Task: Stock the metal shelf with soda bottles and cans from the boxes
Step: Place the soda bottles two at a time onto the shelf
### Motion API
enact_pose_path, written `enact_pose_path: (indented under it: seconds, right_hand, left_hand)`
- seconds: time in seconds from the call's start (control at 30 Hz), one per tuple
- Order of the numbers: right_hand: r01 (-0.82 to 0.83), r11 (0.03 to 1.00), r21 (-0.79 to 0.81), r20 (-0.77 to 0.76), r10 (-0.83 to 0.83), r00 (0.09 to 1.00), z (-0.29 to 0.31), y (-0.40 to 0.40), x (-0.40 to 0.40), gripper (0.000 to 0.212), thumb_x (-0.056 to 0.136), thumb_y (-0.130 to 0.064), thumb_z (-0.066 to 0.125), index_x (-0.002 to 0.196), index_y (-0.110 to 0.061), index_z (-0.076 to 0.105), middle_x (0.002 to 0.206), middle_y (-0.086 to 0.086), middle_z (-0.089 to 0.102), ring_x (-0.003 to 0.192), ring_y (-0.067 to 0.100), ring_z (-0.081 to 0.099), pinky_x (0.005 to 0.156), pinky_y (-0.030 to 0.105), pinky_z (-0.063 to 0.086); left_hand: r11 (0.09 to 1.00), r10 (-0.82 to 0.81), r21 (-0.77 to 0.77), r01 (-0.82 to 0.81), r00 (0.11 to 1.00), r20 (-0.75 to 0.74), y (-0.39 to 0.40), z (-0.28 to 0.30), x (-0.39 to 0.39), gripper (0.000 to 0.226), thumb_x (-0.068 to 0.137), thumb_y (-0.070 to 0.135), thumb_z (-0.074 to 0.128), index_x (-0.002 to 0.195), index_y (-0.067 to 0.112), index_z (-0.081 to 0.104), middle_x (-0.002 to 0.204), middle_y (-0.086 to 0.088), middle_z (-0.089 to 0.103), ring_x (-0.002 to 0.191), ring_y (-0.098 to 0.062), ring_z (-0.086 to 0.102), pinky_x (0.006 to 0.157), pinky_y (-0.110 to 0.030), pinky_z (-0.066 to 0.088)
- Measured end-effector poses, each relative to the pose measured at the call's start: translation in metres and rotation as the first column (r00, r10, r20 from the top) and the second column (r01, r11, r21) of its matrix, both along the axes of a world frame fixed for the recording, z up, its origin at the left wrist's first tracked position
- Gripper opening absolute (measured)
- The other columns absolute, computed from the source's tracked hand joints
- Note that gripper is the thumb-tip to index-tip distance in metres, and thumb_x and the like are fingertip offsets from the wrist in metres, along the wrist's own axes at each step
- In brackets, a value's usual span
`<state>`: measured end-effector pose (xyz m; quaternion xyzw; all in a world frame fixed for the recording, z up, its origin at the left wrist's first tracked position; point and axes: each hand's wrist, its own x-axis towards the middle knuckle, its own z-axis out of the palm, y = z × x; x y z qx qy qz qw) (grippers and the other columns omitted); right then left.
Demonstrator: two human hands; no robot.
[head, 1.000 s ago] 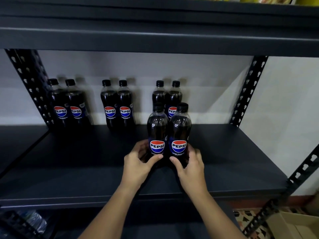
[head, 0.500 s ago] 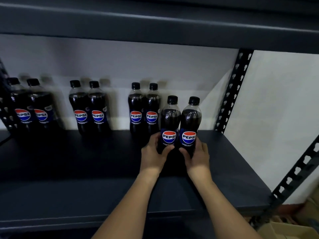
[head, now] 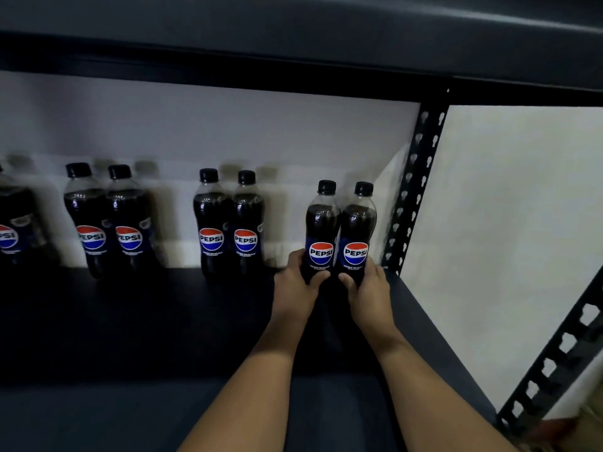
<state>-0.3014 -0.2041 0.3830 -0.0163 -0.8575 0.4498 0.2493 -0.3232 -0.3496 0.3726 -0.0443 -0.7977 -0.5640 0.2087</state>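
Now, fingers: left hand (head: 296, 285) and right hand (head: 368, 285) each wrap a bottle's lower body.
Bottles: left bottle (head: 321, 230) and right bottle (head: 358, 231) look full, heavy, slick; low grips suit.

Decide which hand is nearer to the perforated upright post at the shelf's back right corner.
The right hand. It grips the right-hand bottle, which stands just beside the upright post. The left hand grips the left-hand bottle, one bottle farther from it.
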Motion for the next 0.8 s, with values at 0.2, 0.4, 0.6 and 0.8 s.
enact_pose_path:
  seconds: [0.2,0.4,0.6,0.8]
  right_hand:
    - [0.039,0.999,0.017,0.026,-0.040,0.999,-0.004,0.020,-0.026,0.051,0.096,-0.023,0.066,0.143,-0.016,0.047,0.132,0.009,0.054,0.122,0.025,0.054,0.100,0.031,0.042]
    - [0.080,0.997,0.018,0.042,-0.081,0.996,-0.008,0.035,-0.045,0.051,0.096,-0.025,0.067,0.142,-0.015,0.048,0.131,0.013,0.055,0.119,0.029,0.055,0.100,0.037,0.045]
    - [0.098,0.995,0.022,0.058,-0.099,0.993,-0.010,0.044,-0.054,0.050,0.096,-0.028,0.066,0.142,-0.017,0.049,0.132,0.011,0.056,0.121,0.030,0.055,0.100,0.041,0.046]
    - [0.105,0.994,0.007,0.063,-0.105,0.992,-0.012,0.046,-0.058,0.049,0.097,-0.029,0.065,0.142,-0.017,0.048,0.130,0.009,0.058,0.120,0.027,0.056,0.100,0.041,0.048]
  left_hand:
    - [1.000,0.003,-0.005,-0.003,1.000,0.006,0.022,0.000,-0.019,0.058,0.086,0.023,0.082,0.137,0.016,0.057,0.124,-0.002,0.072,0.115,-0.016,0.067,0.094,-0.018,0.047]
    - [0.999,-0.025,-0.046,0.025,1.000,-0.003,0.037,0.002,-0.034,0.058,0.086,0.023,0.082,0.139,0.017,0.059,0.124,0.000,0.072,0.114,-0.014,0.067,0.092,-0.015,0.047]
    - [0.995,-0.026,-0.096,0.022,0.999,-0.033,0.044,0.001,-0.043,0.050,0.086,0.028,0.082,0.132,0.018,0.065,0.119,0.003,0.075,0.109,-0.009,0.068,0.087,-0.007,0.044]
    - [0.995,-0.044,-0.087,0.037,0.996,-0.074,0.047,-0.007,-0.046,0.052,0.086,0.031,0.082,0.134,0.020,0.064,0.119,0.006,0.074,0.111,-0.009,0.067,0.099,-0.025,0.053]
